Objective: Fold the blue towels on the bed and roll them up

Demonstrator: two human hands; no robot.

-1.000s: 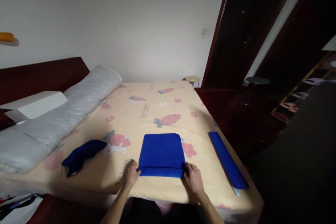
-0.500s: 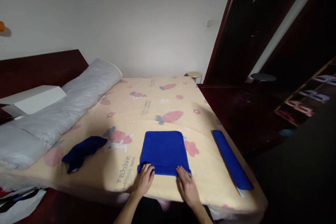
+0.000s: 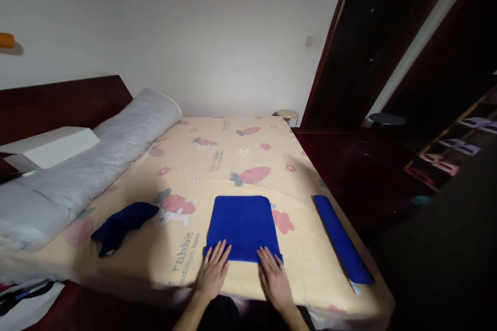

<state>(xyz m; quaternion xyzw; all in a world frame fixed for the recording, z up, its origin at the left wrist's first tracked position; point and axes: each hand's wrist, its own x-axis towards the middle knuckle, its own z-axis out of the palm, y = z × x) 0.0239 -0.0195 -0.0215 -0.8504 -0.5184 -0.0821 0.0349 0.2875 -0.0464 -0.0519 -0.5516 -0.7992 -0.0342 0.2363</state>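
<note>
left hand (image 3: 213, 273) lies open and palm down, its fingers reaching forward and slightly spread over the near left corner of a blue cloth (image 3: 244, 220). right hand (image 3: 275, 278) is open too, palm down, with its fingers closer together over the near right corner. neither hand is gripping anything; the fingertips rest on a narrow folded band along the edge of the cloth nearest the person. beyond that band the cloth lies flat and roughly square, near the front of the bed, between the two other blue pieces.

to the left, well apart from the left hand, a crumpled dark blue cloth (image 3: 123, 223) sits in a loose heap. to the right, along the side edge of the bed, lies a long narrow blue roll (image 3: 341, 238), slanting toward the person, with a pale label (image 3: 356, 288) at its near end.

all three rest on a cream sheet (image 3: 217, 181) printed with carrots, rabbits and pink flowers. farther left, a grey quilt (image 3: 120, 142) is bundled lengthwise beside the dark red headboard (image 3: 81, 95), and a white box (image 3: 62, 147) leans there against it. past the far end of the bed, a stool (image 3: 288, 114) with a pale seat stands by the wall (image 3: 217, 41).
</note>
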